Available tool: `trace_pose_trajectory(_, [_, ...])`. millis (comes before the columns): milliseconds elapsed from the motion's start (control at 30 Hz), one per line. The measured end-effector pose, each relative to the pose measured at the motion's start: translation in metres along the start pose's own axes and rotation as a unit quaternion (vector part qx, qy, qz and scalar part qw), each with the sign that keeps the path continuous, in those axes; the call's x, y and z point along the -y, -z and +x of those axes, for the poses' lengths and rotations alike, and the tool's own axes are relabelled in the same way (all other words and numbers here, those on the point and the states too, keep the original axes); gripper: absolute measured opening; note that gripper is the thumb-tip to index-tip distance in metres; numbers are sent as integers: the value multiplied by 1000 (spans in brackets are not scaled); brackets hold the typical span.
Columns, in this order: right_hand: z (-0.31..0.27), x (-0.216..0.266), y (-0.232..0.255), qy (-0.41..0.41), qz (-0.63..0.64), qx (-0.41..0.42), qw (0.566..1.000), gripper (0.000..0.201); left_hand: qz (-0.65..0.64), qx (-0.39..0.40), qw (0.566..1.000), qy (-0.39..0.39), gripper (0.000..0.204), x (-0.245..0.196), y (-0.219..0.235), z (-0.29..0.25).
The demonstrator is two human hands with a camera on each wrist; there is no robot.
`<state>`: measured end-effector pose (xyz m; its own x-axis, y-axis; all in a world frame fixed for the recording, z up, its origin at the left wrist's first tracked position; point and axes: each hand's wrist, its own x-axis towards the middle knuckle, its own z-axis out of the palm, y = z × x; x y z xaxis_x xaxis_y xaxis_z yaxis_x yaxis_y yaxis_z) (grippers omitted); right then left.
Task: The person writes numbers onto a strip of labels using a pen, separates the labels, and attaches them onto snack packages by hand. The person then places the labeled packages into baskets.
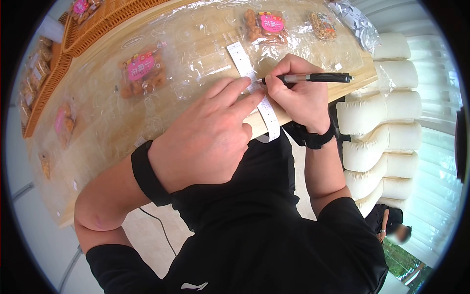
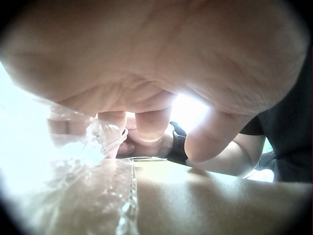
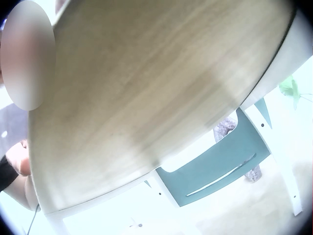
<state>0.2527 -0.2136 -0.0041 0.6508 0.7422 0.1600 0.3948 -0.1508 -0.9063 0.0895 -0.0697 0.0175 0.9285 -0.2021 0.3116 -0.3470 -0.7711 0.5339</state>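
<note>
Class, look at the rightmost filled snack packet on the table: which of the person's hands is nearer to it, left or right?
Right. The right hand, holding the pen, is on the body side of the packet. The left hand is farther left, fingers on the paper strip.

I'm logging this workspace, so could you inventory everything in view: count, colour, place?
Table: one, light wood, centre
Paper strip: one, white, over table edge
Pen: one, mainly black, in right grip
Pink-labelled packets: three, brown contents, on table
Other packets: two, brown and golden, table's far right and left end
Clear plastic: count unclear, across table
Wickerwork: count unclear, brown, left, holding more packets
Crinkled packaging: count unclear, silvery, far right
Padded seating: count unclear, cream, right
Curtaining: count unclear, white, right
Chair: one, teal, beyond table
Cable: one, dark, below table
Bystander: one, dark-clothed, lower right
Wristband: one, black, left wrist
Watch: one, black, right wrist
Left hand: one, bare, fingers on strip
Right hand: one, bare, gripping pen
</note>
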Motion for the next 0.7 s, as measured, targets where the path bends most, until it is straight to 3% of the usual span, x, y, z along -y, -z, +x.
trace_pose_trajectory(300, [-1, -2, 5, 10, 47, 8, 999, 7, 5, 4, 1000, 1, 17, 0, 1, 0])
trace_pose_trajectory(467, [-1, -1, 5, -47, 125, 27, 991, 5, 11, 15, 1000, 10, 17, -2, 3, 1])
trace_pose_trajectory(700, [0, 4, 6, -52, 117, 46, 991, 7, 12, 2, 1000, -7, 17, -1, 1, 1])
